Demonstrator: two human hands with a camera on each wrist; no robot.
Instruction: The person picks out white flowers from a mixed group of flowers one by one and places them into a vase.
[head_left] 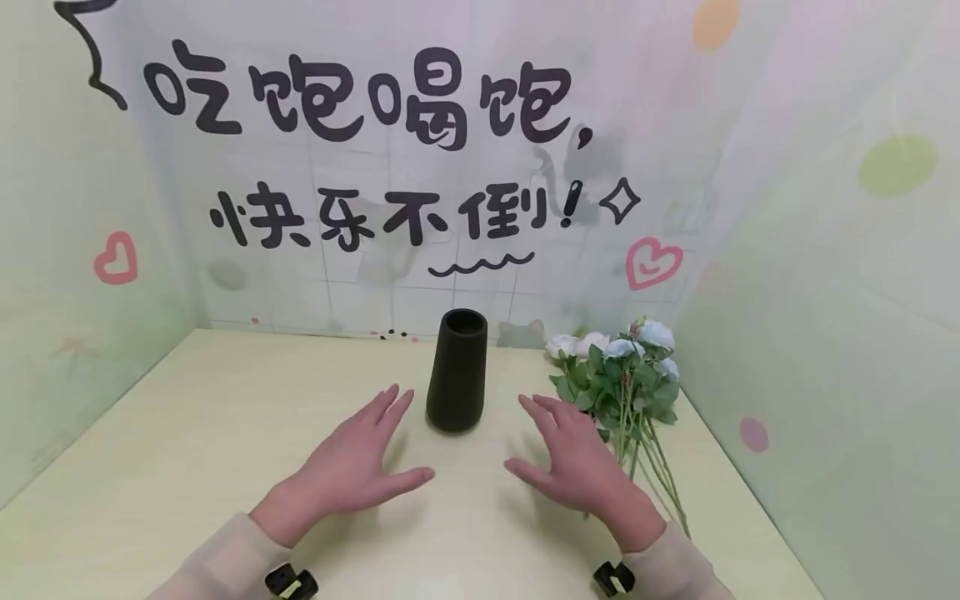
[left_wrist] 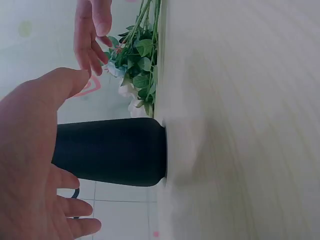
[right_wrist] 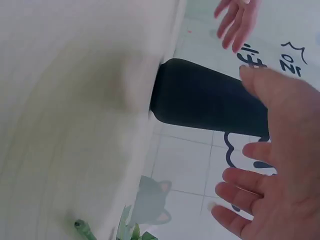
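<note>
A black vase [head_left: 456,379] stands upright on the table, its round mouth facing up. To its left and nearer the front, my left hand [head_left: 352,467] hovers with fingers extended and thumb spread, touching nothing. My right hand [head_left: 573,462] mirrors it on the other side, fingers also extended and apart from the vase. In the left wrist view the vase [left_wrist: 112,152] appears sideways beyond the palm. Artificial flowers [head_left: 622,375] with white and pale blue blooms lie on the table at the right, their stems partly hidden behind my right hand.
The pale wooden table [head_left: 247,408] is enclosed by printed curtains at the back and both sides. Large black Chinese lettering [head_left: 416,217] covers the back curtain [head_left: 337,300]. Close to the flowers runs the right curtain [head_left: 825,350]. Each wrist carries a small black device [head_left: 291,583].
</note>
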